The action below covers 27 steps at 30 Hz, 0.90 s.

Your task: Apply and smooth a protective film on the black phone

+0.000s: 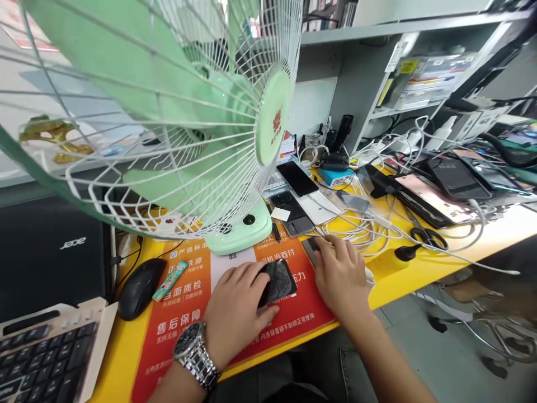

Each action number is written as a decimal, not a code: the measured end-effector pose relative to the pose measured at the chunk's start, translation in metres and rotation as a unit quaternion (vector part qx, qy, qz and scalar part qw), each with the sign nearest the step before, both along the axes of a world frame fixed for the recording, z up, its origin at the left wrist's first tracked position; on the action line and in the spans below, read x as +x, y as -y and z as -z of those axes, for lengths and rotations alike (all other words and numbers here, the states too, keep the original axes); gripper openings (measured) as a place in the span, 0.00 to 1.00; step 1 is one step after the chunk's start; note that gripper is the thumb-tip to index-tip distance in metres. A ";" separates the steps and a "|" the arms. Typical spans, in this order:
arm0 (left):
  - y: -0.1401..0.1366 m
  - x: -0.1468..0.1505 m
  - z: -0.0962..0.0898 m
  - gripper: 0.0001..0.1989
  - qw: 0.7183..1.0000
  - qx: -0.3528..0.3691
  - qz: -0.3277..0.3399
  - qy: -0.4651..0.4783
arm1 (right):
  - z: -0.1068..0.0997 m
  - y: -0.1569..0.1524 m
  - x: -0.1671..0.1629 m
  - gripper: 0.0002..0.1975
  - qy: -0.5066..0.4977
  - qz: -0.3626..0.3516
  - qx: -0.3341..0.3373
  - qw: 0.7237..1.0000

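My left hand [239, 310], with a metal watch [195, 355] on the wrist, is closed around the near end of a dark phone [282, 282]. The phone lies low over the red and orange printed mat [176, 330], its far end past my fingertips. To the right, my right hand [340, 274] rests at the mat's edge. Its fingers bend over a grey flat phone-like thing [310, 247], partly hidden under them. A black screwdriver-like stick [276, 232] lies just beyond, near the fan's base.
A green fan [239, 235] looms at left and centre. A black mouse [141, 288], a green packet [170, 281], a keyboard [50, 352] and a laptop [50, 246] stand left. Phones [297, 178], tangled white cables [356, 232], scissors [423, 235] and a black plug [406, 253] crowd the right.
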<state>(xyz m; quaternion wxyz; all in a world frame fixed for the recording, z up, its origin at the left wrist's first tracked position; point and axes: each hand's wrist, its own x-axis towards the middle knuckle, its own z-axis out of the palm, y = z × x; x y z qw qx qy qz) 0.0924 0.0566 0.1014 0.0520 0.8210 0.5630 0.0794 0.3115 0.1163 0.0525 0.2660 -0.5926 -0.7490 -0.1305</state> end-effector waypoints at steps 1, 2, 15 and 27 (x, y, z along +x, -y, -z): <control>-0.003 0.003 0.001 0.16 1.000 -0.001 0.005 -0.002 | -0.001 0.001 0.001 0.14 -0.007 -0.024 0.008 1.000; -0.005 0.005 0.003 0.16 1.000 -0.002 0.010 -0.002 | -0.003 0.003 0.001 0.14 -0.014 -0.047 0.013 0.999; -0.004 0.005 0.013 0.12 0.999 0.031 0.043 -0.003 | -0.009 0.008 0.000 0.07 -0.097 -0.311 -0.149 0.933; -0.008 0.002 0.020 0.16 0.989 0.105 -0.012 0.108 | -0.012 0.007 -0.001 0.12 -0.063 -0.301 -0.186 0.933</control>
